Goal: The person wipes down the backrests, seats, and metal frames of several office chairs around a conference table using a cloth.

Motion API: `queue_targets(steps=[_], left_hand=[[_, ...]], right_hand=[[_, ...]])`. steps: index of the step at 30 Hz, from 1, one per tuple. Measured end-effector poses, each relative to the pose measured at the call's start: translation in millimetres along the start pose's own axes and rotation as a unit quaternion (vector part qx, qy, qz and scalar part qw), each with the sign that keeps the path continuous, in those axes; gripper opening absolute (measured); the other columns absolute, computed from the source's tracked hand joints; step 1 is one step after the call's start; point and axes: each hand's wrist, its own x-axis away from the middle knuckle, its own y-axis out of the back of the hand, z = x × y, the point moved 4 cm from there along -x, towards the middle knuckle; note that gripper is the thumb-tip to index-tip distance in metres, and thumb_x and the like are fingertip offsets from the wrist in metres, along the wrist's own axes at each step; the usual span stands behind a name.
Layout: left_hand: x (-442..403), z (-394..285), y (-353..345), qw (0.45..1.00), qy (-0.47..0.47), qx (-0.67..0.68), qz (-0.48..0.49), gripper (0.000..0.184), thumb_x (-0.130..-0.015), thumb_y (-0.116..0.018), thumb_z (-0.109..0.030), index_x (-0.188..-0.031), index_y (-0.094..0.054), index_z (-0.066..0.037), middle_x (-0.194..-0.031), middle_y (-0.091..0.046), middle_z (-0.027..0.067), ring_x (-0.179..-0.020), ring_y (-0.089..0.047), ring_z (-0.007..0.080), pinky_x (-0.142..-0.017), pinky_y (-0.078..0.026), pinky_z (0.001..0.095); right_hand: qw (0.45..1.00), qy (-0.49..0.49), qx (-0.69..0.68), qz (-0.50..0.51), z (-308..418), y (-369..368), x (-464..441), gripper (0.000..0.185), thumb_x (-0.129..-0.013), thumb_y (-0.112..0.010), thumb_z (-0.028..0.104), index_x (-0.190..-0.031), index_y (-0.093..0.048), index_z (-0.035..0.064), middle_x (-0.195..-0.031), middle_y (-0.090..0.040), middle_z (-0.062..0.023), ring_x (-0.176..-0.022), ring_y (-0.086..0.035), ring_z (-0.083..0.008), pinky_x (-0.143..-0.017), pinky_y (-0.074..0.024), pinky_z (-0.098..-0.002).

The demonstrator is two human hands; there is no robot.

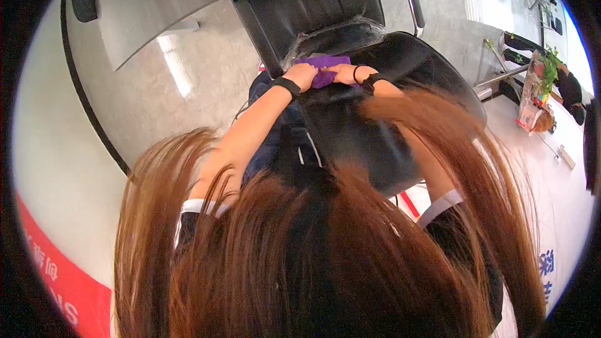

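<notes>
A purple cloth (327,62) is bunched between my two hands, above the seat of a black chair (388,131). My left hand (302,76) is closed on the cloth's left side. On its right side, my right hand (342,74) is closed with the fingers pointing left, pinching the fabric. Just beyond the hands, see-through plastic (341,36) lies crumpled against the chair. Black bands circle both wrists. The cloth's lower folds and some fingertips are hidden.
A grey table (163,0) curves across the top left. The chair's metal leg (412,3) rises at the back. To the right stand potted greenery (549,69) and a pink box (531,116). Long hair covers much of the near view.
</notes>
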Motion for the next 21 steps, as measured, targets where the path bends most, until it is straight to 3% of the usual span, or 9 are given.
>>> queue_targets(steps=[1, 3, 6, 8, 9, 12, 13, 16, 21], left_hand=[[8, -6, 7, 0.999, -0.003, -0.006, 0.044, 0.028, -0.093, -0.044, -0.01, -0.114, -0.061, -0.004, -0.094, -0.065, 0.0242, -0.09, -0.063, 0.0404, -0.078, -0.05, 0.0477], [25, -16, 16, 0.999, -0.002, 0.009, 0.039, 0.03, -0.088, -0.049, -0.004, -0.115, -0.061, -0.005, -0.094, -0.065, 0.0228, -0.091, -0.063, 0.0398, -0.078, -0.05, 0.0473], [49, -26, 23, 0.999, -0.021, 0.01, 0.037, 0.043, -0.078, -0.055, 0.002, -0.12, -0.059, -0.004, -0.096, -0.065, 0.0225, -0.091, -0.062, 0.0388, -0.079, -0.05, 0.0462], [67, -38, 39, 0.998, -0.04, 0.019, 0.046, 0.049, -0.075, -0.055, 0.003, -0.123, -0.057, -0.005, -0.097, -0.064, 0.0224, -0.092, -0.062, 0.0382, -0.081, -0.049, 0.0454], [78, -43, 46, 0.997, -0.018, 0.031, 0.069, 0.057, -0.073, -0.054, 0.006, -0.128, -0.055, -0.006, -0.103, -0.064, 0.0226, -0.096, -0.061, 0.0382, -0.085, -0.048, 0.0441], [105, -50, 53, 0.994, -0.079, 0.07, 0.009, 0.06, -0.072, -0.053, 0.005, -0.132, -0.053, -0.007, -0.11, -0.063, 0.0227, -0.1, -0.06, 0.0382, -0.088, -0.048, 0.0432], [112, -53, 58, 0.995, -0.04, 0.087, 0.017, 0.048, -0.076, -0.06, -0.002, -0.123, -0.058, -0.004, -0.106, -0.064, 0.0232, -0.099, -0.061, 0.0379, -0.089, -0.048, 0.0422], [134, -68, 69, 0.993, 0.001, 0.109, 0.049, 0.061, -0.072, -0.052, 0.003, -0.132, -0.052, -0.008, -0.109, -0.062, 0.0247, -0.099, -0.06, 0.0396, -0.086, -0.048, 0.0424], [172, -71, 57, 0.972, -0.041, 0.224, 0.056, 0.046, -0.072, -0.053, 0.002, -0.117, -0.06, -0.005, -0.098, -0.065, 0.0228, -0.093, -0.062, 0.0375, -0.082, -0.048, 0.0412]], right_hand=[[1.0, 0.021, -0.011, -0.009, 9, 1, 12, 0.058, -0.084, -0.054, 0.017, -0.14, -0.043, 0.0126, -0.133, -0.054, -0.0167, -0.12, -0.052, -0.0325, -0.097, -0.0424, -0.0399], [0.997, 0.076, 0.006, -0.026, 30, 6, 32, 0.06, -0.083, -0.056, 0.022, -0.141, -0.043, 0.0141, -0.132, -0.054, -0.0174, -0.118, -0.054, -0.0332, -0.096, -0.0438, -0.0408], [0.999, 0.026, -0.028, 0.028, 53, 7, 52, 0.063, -0.082, -0.06, 0.025, -0.142, -0.043, 0.0173, -0.136, -0.052, -0.015, -0.121, -0.052, -0.0314, -0.099, -0.0417, -0.0388], [0.992, -0.01, -0.12, 0.045, 56, -1, 61, 0.061, -0.082, -0.061, 0.026, -0.141, -0.046, 0.0206, -0.135, -0.055, -0.0102, -0.116, -0.055, -0.0258, -0.099, -0.0403, -0.0359], [0.993, 0.0, -0.114, 0.041, 62, -3, 65, 0.059, -0.082, -0.061, 0.026, -0.139, -0.048, 0.0204, -0.133, -0.056, -0.0097, -0.114, -0.055, -0.0249, -0.098, -0.041, -0.0356], [0.989, 0.015, -0.142, 0.046, 88, -5, 84, 0.055, -0.082, -0.061, 0.025, -0.135, -0.052, 0.0191, -0.127, -0.06, -0.0092, -0.112, -0.055, -0.0234, -0.096, -0.042, -0.0353], [0.986, 0.016, -0.158, 0.051, 96, -5, 89, 0.053, -0.082, -0.061, 0.025, -0.134, -0.053, 0.0186, -0.126, -0.061, -0.0092, -0.111, -0.055, -0.0231, -0.095, -0.0422, -0.0353], [0.987, 0.096, -0.127, 0.018, 105, -13, 88, 0.049, -0.083, -0.06, 0.025, -0.131, -0.055, 0.0175, -0.122, -0.062, -0.0091, -0.11, -0.055, -0.0228, -0.096, -0.0417, -0.0363], [0.98, 0.167, -0.107, 0.019, 152, -20, 124, 0.045, -0.087, -0.056, 0.023, -0.13, -0.055, 0.0127, -0.123, -0.061, -0.0092, -0.112, -0.054, -0.0231, -0.097, -0.0412, -0.0367]])
